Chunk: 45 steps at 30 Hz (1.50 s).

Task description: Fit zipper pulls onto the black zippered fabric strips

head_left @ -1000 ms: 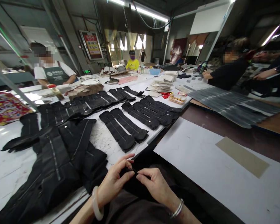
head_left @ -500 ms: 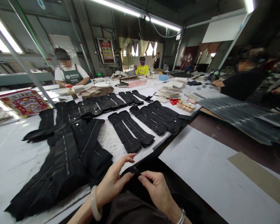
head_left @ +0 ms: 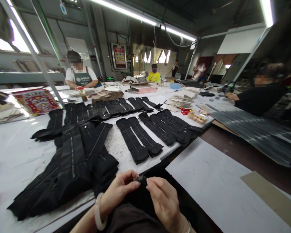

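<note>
fingers (head_left: 130, 175) raised a moment ago now curled in, the left hand (head_left: 123, 186) and right hand (head_left: 163, 198) pinch a small black piece (head_left: 142, 180) beside the table (head_left: 21, 142), apparently firming the two-handed hold.

A small black piece of what looks like fabric (head_left: 142, 179), crumpled and partly hidden, is held up from both sides just off the table's (head_left: 14, 142) near edge.

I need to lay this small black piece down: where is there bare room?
The white sheet between the right hand and the tan strip; also the white tabletop left of the large black pile. Mid-table is crowded with black zippered pieces.
</note>
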Available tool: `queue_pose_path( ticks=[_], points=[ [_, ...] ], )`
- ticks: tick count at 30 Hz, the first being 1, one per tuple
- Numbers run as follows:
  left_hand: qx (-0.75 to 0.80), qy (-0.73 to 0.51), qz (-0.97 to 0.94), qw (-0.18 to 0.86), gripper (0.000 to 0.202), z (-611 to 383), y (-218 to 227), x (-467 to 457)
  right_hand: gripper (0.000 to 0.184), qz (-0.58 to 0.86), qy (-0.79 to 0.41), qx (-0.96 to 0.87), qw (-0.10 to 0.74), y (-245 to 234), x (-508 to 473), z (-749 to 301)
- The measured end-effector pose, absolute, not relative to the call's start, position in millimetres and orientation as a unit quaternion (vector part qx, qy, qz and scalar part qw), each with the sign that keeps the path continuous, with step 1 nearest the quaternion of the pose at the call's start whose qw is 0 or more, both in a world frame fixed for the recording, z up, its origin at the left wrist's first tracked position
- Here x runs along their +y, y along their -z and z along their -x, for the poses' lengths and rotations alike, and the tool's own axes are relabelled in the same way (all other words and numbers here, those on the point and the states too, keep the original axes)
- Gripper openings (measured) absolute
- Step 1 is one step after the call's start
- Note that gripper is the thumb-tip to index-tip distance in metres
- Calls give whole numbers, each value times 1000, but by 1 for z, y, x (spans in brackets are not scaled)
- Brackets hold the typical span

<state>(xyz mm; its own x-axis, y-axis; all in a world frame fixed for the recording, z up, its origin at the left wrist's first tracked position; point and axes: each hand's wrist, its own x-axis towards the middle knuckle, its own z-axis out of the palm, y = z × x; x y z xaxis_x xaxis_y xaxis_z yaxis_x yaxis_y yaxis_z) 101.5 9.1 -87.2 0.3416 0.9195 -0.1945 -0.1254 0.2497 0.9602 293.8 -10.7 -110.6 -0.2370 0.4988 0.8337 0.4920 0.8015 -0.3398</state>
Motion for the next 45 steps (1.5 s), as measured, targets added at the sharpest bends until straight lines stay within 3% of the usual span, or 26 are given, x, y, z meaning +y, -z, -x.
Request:
queue_pose_path(
  ticks=[5, 15, 19, 23, 28, 38, 45],
  points=[
    [424, -384, -475, 669, 40, -103, 84, 8, 31, 200, 125, -876, 422, 98, 1, -305],
    [419, -403, -515, 630, 31, -104, 81, 10, 36, 176, 155, -888, 396, 88, 16, -308],
    [471, -402, -578, 532, 14, -110, 81, 3, 25, 236, 73, -877, 411, 83, 12, -298],
    [507, -398, -638, 423, 9, -116, 79, -3, 21, 301, -61, -853, 423, 75, 6, -291],
    [511, -384, -675, 368, 6, -121, 75, -3, 17, 370, -271, -811, 362, 59, 9, -296],
    [471, -377, -556, 572, 23, -117, 72, 4, 11, 442, -381, -747, 320, 50, 11, -296],
    [451, -348, -527, 630, 24, -109, 65, 6, 3, 465, -536, -635, 307, 61, 19, -295]
  ],
)
